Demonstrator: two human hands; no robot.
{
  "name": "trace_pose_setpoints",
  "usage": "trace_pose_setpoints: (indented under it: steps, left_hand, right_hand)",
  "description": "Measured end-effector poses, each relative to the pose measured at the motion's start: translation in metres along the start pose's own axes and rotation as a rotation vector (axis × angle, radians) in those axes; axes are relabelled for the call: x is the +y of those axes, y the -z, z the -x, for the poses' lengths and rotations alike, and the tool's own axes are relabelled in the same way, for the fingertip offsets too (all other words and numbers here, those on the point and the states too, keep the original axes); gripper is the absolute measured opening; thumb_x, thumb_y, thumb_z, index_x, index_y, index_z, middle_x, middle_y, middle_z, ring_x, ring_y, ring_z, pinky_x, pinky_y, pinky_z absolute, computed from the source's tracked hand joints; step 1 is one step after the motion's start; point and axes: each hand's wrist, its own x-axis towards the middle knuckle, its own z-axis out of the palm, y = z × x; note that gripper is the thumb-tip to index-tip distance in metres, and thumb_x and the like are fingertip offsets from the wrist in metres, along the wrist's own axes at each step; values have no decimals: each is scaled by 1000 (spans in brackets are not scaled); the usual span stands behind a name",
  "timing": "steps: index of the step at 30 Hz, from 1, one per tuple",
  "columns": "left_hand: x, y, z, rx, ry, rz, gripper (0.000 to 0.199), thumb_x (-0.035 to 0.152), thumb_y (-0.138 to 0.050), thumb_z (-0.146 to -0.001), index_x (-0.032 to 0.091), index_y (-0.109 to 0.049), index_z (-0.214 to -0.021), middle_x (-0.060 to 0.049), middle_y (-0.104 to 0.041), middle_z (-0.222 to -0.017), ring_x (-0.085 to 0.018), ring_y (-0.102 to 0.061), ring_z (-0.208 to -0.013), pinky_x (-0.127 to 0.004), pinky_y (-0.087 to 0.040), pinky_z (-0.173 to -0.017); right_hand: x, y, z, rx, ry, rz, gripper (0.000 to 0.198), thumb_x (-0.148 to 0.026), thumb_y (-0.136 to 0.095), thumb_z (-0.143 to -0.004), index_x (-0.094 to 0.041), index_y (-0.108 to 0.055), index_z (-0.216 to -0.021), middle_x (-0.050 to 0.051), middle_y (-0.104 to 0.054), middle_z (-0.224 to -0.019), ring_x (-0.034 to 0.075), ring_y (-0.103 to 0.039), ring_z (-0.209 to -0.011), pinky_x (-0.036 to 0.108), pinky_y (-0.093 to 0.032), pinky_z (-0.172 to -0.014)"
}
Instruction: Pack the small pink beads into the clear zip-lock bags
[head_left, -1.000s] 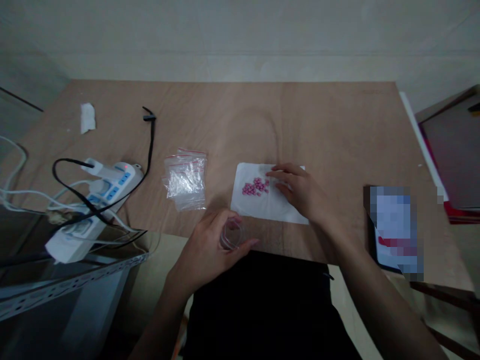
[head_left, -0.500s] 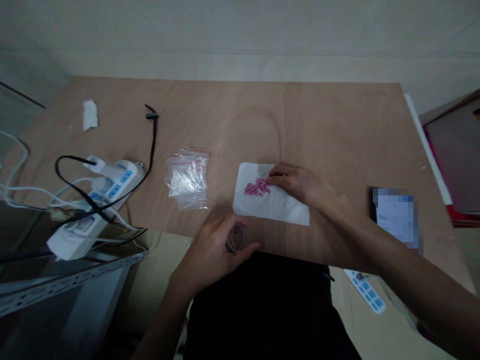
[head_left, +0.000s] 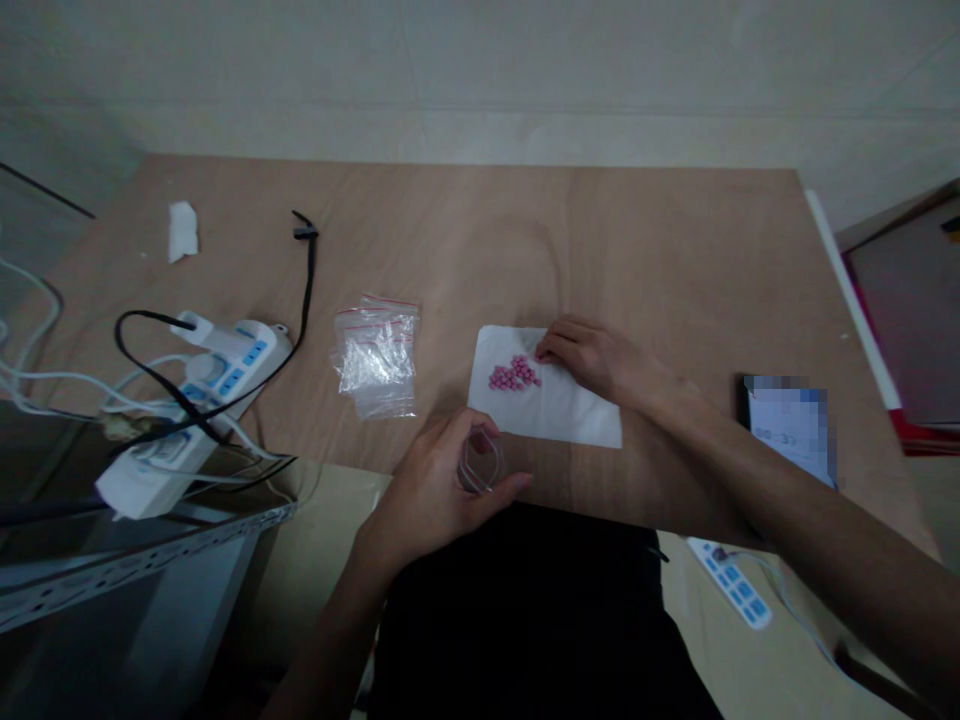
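Note:
My left hand (head_left: pixel 442 485) is curled around a clear plastic bag (head_left: pixel 480 462) at the table's front edge. The bag's mouth stands open in a rounded loop between thumb and fingers. Small pink beads (head_left: pixel 510 375) lie in a loose cluster on a white sheet (head_left: pixel 570 415). Just right of the beads, my right hand (head_left: pixel 585 355) rests over the sheet's far edge with its fingertips pinched together. Whether a bead is between them cannot be seen.
A stack of clear zip bags (head_left: pixel 379 355) lies left of the sheet. Farther left is a white power strip (head_left: pixel 195 415) with tangled cables. A phone (head_left: pixel 791 430) with a blurred screen sits beyond my right forearm. A scrap of white paper (head_left: pixel 183 232) lies far left.
My left hand has shifted slightly right and up, and the bag's mouth shows more fully. My right fingertips have drawn a little away from the beads.

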Motion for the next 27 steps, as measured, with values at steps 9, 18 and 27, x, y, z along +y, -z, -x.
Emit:
trace_pose_setpoints:
  steps: [9,18,27]
  left_hand:
    - [14,-14,-22,132,-51,42,43,39,-73,-74,22,-45,-101,-4,-62,-96,-21,-63,-89,-36,-52,-77]
    - [21,-25,-24,216,-98,169,50,33,-75,-66,24,-39,-99,-1,-55,-90,-17,-59,-78,-31,-48,-65]
    - [19,-13,-5,180,-117,284,56,31,-72,-72,25,-41,-118,-5,-54,-104,-19,-56,-94,-33,-50,-80]
  right_hand:
    - [-103,70,15,196,35,-264,19,-17,-51,-95,-20,-69,-93,7,-71,-92,20,-66,-86,33,-54,-75]
    - [-124,64,24,134,-42,-288,19,-18,-51,-96,-16,-70,-96,8,-71,-89,20,-65,-82,34,-54,-73]
    - [-116,68,44,98,-235,-532,12,-26,-59,-93,-22,-69,-89,5,-68,-102,15,-67,-85,26,-57,-71]
